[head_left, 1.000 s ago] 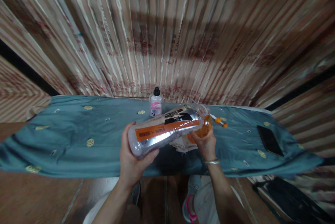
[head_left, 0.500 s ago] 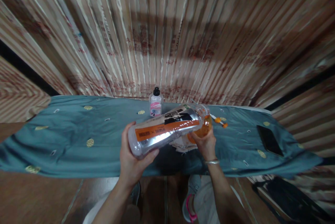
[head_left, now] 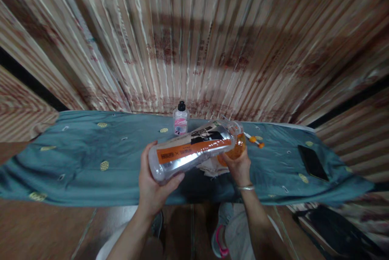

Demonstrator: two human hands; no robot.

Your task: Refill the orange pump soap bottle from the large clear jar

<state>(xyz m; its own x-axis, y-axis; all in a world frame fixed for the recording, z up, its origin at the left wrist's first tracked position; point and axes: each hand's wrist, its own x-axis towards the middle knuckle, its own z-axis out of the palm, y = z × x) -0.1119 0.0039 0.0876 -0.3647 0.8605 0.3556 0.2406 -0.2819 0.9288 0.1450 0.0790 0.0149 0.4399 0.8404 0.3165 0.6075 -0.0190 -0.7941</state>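
My left hand (head_left: 153, 187) grips the base of a large clear plastic bottle (head_left: 191, 150) with an orange and black label. The bottle is tipped almost flat, its mouth to the right over a round glass of orange liquid (head_left: 236, 149). My right hand (head_left: 238, 166) wraps around that glass from below, a bracelet on its wrist. Both are held above a narrow table covered with a teal cloth (head_left: 91, 162). A pale crumpled cloth (head_left: 212, 166) lies under the bottle between my hands.
A small clear bottle with a black cap and pink label (head_left: 181, 120) stands at the table's far edge. A white and orange pen-like item (head_left: 254, 140) lies right of the glass. A black phone (head_left: 313, 162) rests near the right end. A striped curtain hangs behind.
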